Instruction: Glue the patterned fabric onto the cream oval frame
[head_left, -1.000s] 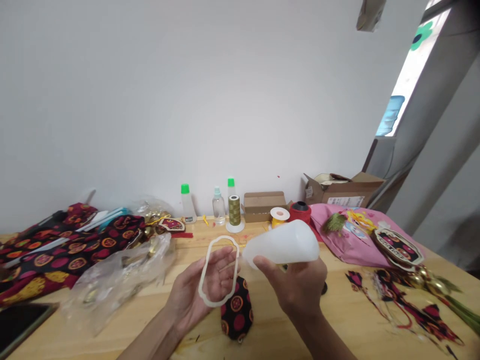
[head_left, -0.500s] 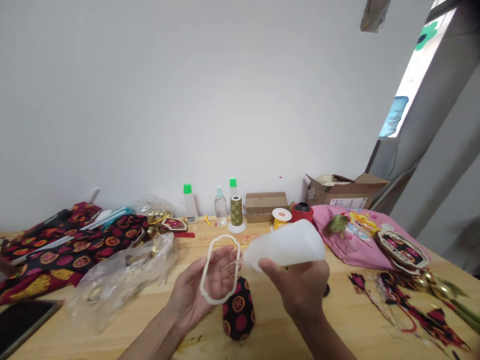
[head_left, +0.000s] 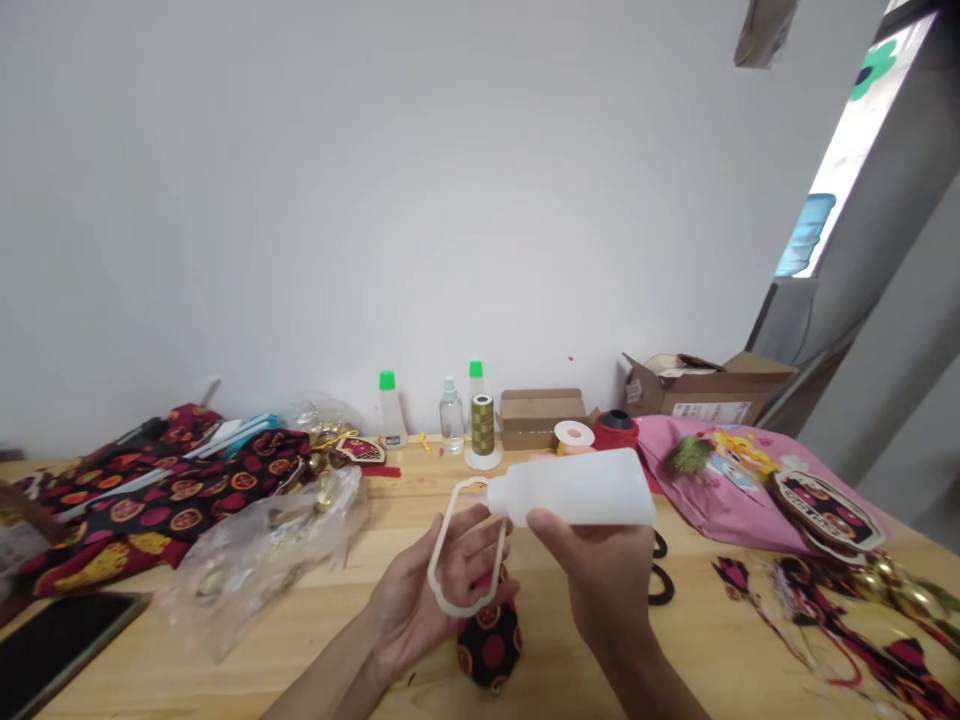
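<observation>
My left hand (head_left: 412,605), palm up, holds a thin cream frame with a wavy outline (head_left: 465,609); its fingers lie behind the frame's opening. In my right hand (head_left: 606,575) is a white plastic squeeze bottle (head_left: 581,485), tipped nearly level. The bottle's nozzle points left, at the upper right side of the frame; whether it touches is too blurred to tell. Under my left fingers, on the table, rests a black patterned fabric piece (head_left: 491,650), partly covered. Black scissor handles (head_left: 661,585) show beside my right hand, the rest hidden.
Green-capped bottles (head_left: 391,412), an olive thread spool (head_left: 483,425) and a cardboard box (head_left: 541,418) line the wall. Patterned fabric (head_left: 225,480), a plastic bag (head_left: 262,545) and a phone (head_left: 64,640) lie left. A pink bag (head_left: 675,470) and fabric strips (head_left: 840,620) lie right.
The bottle has levelled out, and its nozzle now sits nearer the upper right of the frame. The frame has tilted slightly. The whole view has shifted a little, uncovering the scissor handles.
</observation>
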